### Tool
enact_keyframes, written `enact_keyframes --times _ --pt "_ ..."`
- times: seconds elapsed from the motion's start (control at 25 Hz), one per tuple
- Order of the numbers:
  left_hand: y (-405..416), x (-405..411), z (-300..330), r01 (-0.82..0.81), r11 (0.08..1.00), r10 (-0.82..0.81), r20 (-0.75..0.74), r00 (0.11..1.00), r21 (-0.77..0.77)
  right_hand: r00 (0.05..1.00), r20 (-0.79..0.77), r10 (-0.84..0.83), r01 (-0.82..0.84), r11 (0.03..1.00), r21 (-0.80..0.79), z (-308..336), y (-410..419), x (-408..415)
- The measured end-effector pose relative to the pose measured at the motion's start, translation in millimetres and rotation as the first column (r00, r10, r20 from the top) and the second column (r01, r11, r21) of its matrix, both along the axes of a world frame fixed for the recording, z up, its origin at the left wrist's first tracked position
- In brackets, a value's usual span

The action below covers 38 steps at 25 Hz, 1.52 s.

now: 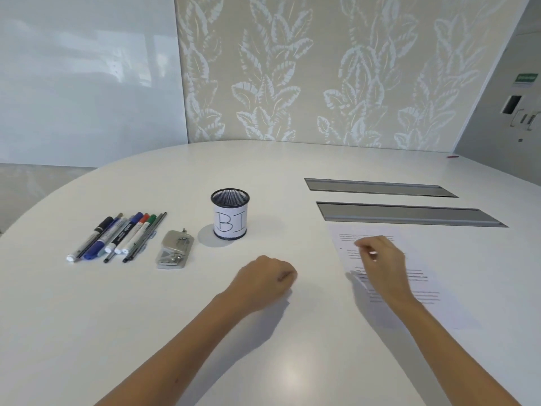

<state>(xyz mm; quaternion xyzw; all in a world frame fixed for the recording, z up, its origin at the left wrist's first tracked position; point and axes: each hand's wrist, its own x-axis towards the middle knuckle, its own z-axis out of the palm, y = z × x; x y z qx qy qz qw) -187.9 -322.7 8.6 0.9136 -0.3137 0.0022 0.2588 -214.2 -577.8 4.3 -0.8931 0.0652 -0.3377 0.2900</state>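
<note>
My left hand (263, 281) rests on the white table (146, 332) near the middle, its fingers curled into a fist with nothing in it. My right hand (380, 262) hovers over a printed sheet of paper (424, 288), fingers curled and slightly blurred, with nothing plainly held. A black mesh pen cup (230, 213) with a paper label reading "BI" stands upright beyond my left hand. To the cup's left lies a grey hole punch (174, 249). Several markers and pens (117, 237) lie side by side further left.
Two long grey cable-slot covers (409, 213) are set into the table beyond the paper. A small red item (452, 156) lies at the far right edge. A leaf-patterned wall panel (322, 68) and a whiteboard (87, 77) stand behind the table.
</note>
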Motion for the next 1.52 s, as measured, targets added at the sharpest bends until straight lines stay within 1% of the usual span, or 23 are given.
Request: enact_keyframes --times 0.08,0.16,0.24,0.32,0.4,0.52,0.6,0.64,0.68,0.72,0.76,0.8,0.84,0.92,1.04,1.12,1.2,1.28,1.32,1.4,1.48,1.52 --pt "36.0 16.6 -1.3 -0.117 0.993 0.115 0.108 0.987 0.015 0.989 -0.071 0.127 -0.126 0.992 0.012 -6.9 47.8 12.6" --pt "67.2 32.6 -11.9 -0.169 0.985 0.162 0.152 0.975 0.036 0.966 -0.157 0.206 -0.207 0.978 0.007 -19.6 86.4 25.1" --pt "88.8 44.3 -27.2 -0.141 0.987 0.127 0.163 0.978 0.078 0.950 -0.217 0.223 -0.231 0.973 -0.016 -30.3 114.3 37.8" --pt "98.1 50.6 -41.6 -0.080 0.991 0.057 0.206 0.977 0.108 0.949 -0.240 0.206 -0.223 0.974 -0.047 -32.7 131.4 48.5" --pt "101.9 55.3 -50.4 -0.032 0.995 0.009 0.235 0.972 0.095 0.939 -0.256 0.230 -0.261 0.960 -0.096 -31.9 143.3 55.2" --pt "103.3 59.2 -57.1 0.012 0.997 -0.032 0.261 0.965 0.076 0.908 -0.285 0.306 -0.376 0.896 -0.235 -33.9 152.9 53.1" --pt "103.9 59.6 -59.0 0.025 0.997 -0.042 0.255 0.966 0.071 0.915 -0.261 0.309 -0.373 0.894 -0.248 -35.1 150.6 47.4" --pt "103.9 59.5 -59.1 0.026 0.997 -0.043 0.249 0.968 0.071 0.931 -0.220 0.292 -0.336 0.919 -0.206 -36.2 148.0 45.1" --pt "103.5 59.2 -58.9 0.028 0.997 -0.045 0.243 0.969 0.072 0.953 -0.175 0.248 -0.271 0.955 -0.119 -36.5 145.7 42.5" --pt "103.2 59.0 -58.5 0.033 0.997 -0.049 0.238 0.970 0.072 0.972 -0.132 0.193 -0.194 0.981 0.004 -36.7 144.0 40.3" --pt "102.9 58.7 -57.8 0.036 0.997 -0.052 0.234 0.971 0.072 0.984 -0.118 0.136 -0.122 0.985 0.120 -36.8 143.3 38.2" --pt "102.7 58.8 -57.3 0.037 0.997 -0.053 0.232 0.971 0.071 0.988 -0.123 0.097 -0.073 0.980 0.188 -37.3 144.5 36.0" --pt "102.5 58.7 -56.8 0.034 0.997 -0.049 0.234 0.971 0.068 0.988 -0.134 0.080 -0.055 0.982 0.180 -37.7 146.5 34.1" --pt "102.6 58.2 -55.8 0.031 0.998 -0.045 0.240 0.970 0.062 0.980 -0.174 0.099 -0.088 0.994 0.070 -38.6 150.4 32.9" --pt "103.6 57.4 -56.0 0.035 0.997 -0.050 0.246 0.968 0.064 0.954 -0.272 0.125 -0.151 0.986 -0.075 -33.1 155.6 31.2" --pt "104.3 57.3 -55.0 0.040 0.997 -0.054 0.246 0.968 0.061 0.932 -0.330 0.150 -0.226 0.952 -0.208 -30.9 155.4 30.7" --pt "105.1 56.9 -53.3 0.051 0.997 -0.064 0.238 0.969 0.061 0.889 -0.424 0.174 -0.330 0.885 -0.329 -29.4 153.9 31.3" --pt "105.6 56.4 -52.4 0.057 0.996 -0.070 0.235 0.969 0.064 0.864 -0.479 0.156 -0.348 0.873 -0.342 -23.6 153.3 33.2" --pt "106.0 56.5 -52.3 0.057 0.996 -0.071 0.238 0.969 0.064 0.865 -0.481 0.143 -0.342 0.870 -0.355 -21.0 153.0 35.9" --pt "106.3 57.2 -52.2 0.061 0.996 -0.076 0.240 0.968 0.067 0.859 -0.501 0.107 -0.354 0.831 -0.430 -15.5 154.9 43.2" --pt "105.9 57.3 -51.9 0.066 0.994 -0.084 0.240 0.967 0.082 0.830 -0.553 0.069 -0.376 0.802 -0.465 -7.1 158.2 51.9" --pt "106.0 57.4 -51.8 0.066 0.994 -0.086 0.238 0.968 0.090 0.815 -0.578 0.051 -0.378 0.803 -0.462 -3.3 159.7 55.8"
